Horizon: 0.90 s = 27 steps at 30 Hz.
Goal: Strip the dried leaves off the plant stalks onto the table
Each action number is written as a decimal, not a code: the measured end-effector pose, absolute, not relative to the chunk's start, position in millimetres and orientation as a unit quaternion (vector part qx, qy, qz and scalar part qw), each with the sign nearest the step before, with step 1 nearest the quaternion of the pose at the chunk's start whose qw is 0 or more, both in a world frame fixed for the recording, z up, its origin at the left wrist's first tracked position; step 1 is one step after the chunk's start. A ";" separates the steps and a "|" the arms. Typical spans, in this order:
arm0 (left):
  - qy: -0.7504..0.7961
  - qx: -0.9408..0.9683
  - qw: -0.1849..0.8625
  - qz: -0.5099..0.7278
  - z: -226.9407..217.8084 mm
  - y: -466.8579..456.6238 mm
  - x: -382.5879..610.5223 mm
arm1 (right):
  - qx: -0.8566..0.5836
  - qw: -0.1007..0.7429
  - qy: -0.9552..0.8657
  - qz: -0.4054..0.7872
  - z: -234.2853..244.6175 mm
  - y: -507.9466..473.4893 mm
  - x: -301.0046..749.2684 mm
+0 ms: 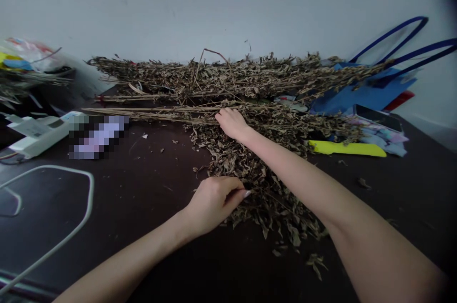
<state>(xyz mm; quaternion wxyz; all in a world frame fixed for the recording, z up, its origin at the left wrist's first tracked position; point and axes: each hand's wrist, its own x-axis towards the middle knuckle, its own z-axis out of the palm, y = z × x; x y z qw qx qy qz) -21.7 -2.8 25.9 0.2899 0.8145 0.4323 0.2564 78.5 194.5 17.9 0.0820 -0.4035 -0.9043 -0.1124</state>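
Observation:
Dried leafy stalks [157, 115] lie across a dark table, bare stem ends to the left and withered leaves to the right. My right hand [232, 123] reaches over them with its fingers curled down onto the stems; its fingertips are partly hidden. Nearer to me, my left hand [216, 198] pinches the edge of a heap of dried leaves [282, 212], thumb and forefinger together. What sits between those fingertips looks like a thin dried stem, partly covered by the hand. Crumpled leaves spread between and beneath both hands.
Another long bundle of dried stalks [214, 74] lies along the wall. To the right are a yellow knife-shaped thing [346, 148], a phone [378, 118] and a blue bag [371, 93]. A white power strip [39, 136] and a white cable [89, 193] occupy the left.

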 end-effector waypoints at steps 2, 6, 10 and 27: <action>0.431 0.816 0.287 0.256 25.8 -2.7 -22.0 | -0.412 0.083 -0.901 -0.113 21.6 196.7 77.8; 0.430 0.817 0.282 0.261 25.7 -2.8 -22.3 | -0.427 0.105 -0.890 -0.116 41.5 199.3 85.6; 0.435 0.807 0.283 0.281 26.7 -3.3 -21.5 | -0.449 0.134 -0.875 -0.118 61.0 198.3 99.0; 0.615 0.746 -0.008 0.256 -13.2 148.8 -105.9 | -0.449 0.161 -0.875 -0.080 68.8 181.8 111.2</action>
